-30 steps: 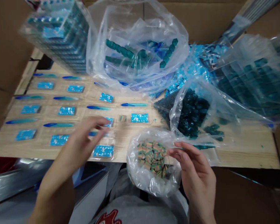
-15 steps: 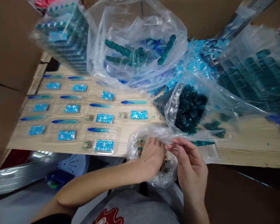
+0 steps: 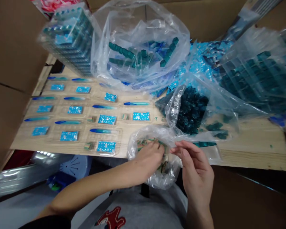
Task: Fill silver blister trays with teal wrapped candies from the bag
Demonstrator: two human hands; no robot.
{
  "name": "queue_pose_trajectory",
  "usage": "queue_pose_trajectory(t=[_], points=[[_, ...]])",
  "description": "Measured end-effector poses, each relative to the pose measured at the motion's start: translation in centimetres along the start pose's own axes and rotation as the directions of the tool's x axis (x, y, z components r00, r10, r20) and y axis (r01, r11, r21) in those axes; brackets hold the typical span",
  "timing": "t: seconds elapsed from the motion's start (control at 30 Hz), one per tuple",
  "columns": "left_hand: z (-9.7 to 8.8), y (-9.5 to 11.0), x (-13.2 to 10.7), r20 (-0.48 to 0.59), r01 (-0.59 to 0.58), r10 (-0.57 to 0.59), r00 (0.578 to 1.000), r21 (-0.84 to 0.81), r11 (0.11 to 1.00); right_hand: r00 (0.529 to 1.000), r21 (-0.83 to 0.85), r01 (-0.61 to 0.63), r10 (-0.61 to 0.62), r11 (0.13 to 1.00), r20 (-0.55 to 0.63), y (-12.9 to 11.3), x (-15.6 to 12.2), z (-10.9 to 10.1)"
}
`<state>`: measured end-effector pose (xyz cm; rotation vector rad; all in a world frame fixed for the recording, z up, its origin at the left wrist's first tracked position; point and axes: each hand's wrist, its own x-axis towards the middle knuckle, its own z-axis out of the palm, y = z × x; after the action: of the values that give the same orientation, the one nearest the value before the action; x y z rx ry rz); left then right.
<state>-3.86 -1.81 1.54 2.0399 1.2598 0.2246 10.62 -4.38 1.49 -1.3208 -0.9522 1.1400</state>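
My left hand reaches into a small clear plastic bag at the table's front edge. Its fingers are bent down among small striped blocks, and what they hold is hidden. At the right side of the same bag, my right hand has its fingers curled towards the thumb on the bag's rim. Left of the bag lie clear blister trays with blue pens and blue dotted packets. Some of these trays also contain a striped block.
Stacked filled trays stand at the back left. Beside them is a large clear bag with teal bead-like strips. Dark teal pieces spill from another bag. More blue packets and bagged teal pieces lie at the right.
My left hand has shifted slightly left and its fingers have curled, exposing more striped blocks. My right hand stays almost in place at the bag's rim. The view has moved a little.
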Motion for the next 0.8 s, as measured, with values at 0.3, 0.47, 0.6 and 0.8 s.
queue_pose_trajectory(t=[0.3, 0.47, 0.6, 0.8], points=[[-4.7, -0.1, -4.1, -0.178, 0.079, -0.270, 0.946, -0.682, 0.727, 0.928, -0.190, 0.110, -0.032, 0.976, 0.371, -2.0, -1.0, 0.9], [-4.3, -0.2, -3.6, -0.170, 0.072, -0.296, 0.940, -0.750, 0.658, 0.940, -0.123, 0.044, 0.001, 0.991, 0.340, -1.9, -1.0, 1.6], [-4.4, -0.6, -3.6, -0.165, 0.033, -0.242, 0.956, -0.760, 0.649, 0.959, -0.124, 0.096, -0.059, 0.988, 0.277, -2.1, -0.9, 1.5], [-4.4, -0.9, -4.2, -0.258, -0.080, -0.100, 0.961, -0.604, 0.793, 0.936, -0.264, 0.225, -0.133, 0.938, 0.327, -2.1, -1.0, 1.8]])
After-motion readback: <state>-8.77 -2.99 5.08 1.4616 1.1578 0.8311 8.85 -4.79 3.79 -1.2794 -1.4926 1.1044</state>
